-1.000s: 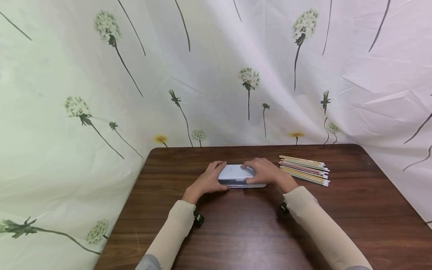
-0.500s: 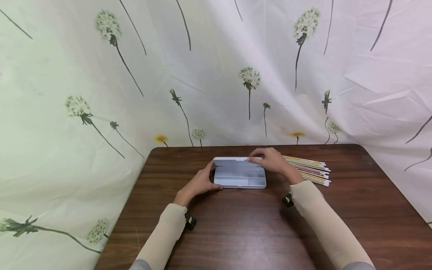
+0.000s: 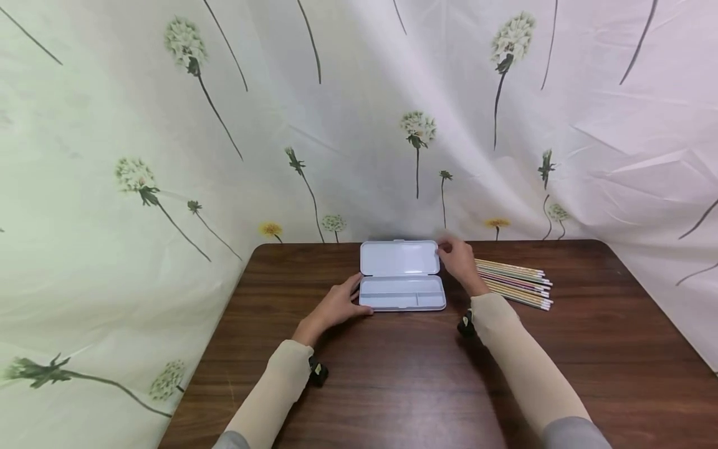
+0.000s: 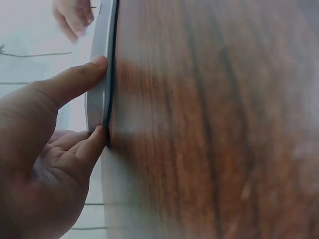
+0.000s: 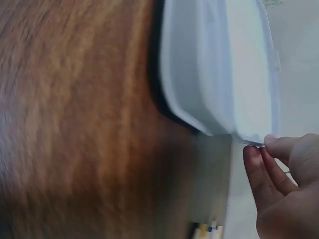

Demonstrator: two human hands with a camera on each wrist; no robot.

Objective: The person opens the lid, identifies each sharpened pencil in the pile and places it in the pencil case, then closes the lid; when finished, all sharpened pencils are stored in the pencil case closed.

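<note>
A pale case (image 3: 401,285) lies on the table with its lid (image 3: 399,258) swung back, showing a divided inside with no contents. My left hand (image 3: 335,305) grips the case's left end, thumb on the front edge, as the left wrist view also shows at the case's side (image 4: 97,94). At the lid's right edge is my right hand (image 3: 460,262); in the right wrist view this hand (image 5: 286,184) pinches the corner of the lid (image 5: 251,74) between thumb and fingers.
Several pencils (image 3: 513,284) lie side by side to the right of the case, partly behind the right hand. The brown table (image 3: 392,374) ends at a hanging cloth (image 3: 348,125) printed with dandelions.
The case was closed a second ago; its lid has swung up and back, away from me. My right hand moved back with the lid, while my left hand shifted slightly to the case's left end.
</note>
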